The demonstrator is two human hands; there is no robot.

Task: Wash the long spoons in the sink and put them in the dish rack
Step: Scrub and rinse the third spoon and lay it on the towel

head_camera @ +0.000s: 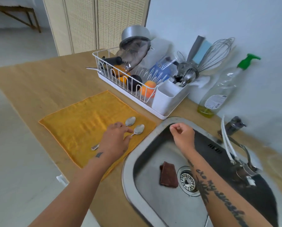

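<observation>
Two long metal spoons lie on a yellow cloth (81,122) left of the sink; their bowls show at the far spoon (130,121) and the near spoon (138,129). My left hand (115,139) rests flat over their handles, fingers spread, and a handle end (94,147) sticks out behind it. My right hand (183,134) hovers over the far edge of the steel sink (153,202), fingers loosely curled with nothing in them. The white dish rack (163,99) stands behind the cloth, full of dishes, with a cutlery cup holding utensils.
A brown sponge (169,176) lies in the sink beside the drain (187,181). The tap (240,159) reaches over the sink from the right. A soap bottle (219,94) with a green pump stands by the wall. A whisk (214,54) leans behind the rack.
</observation>
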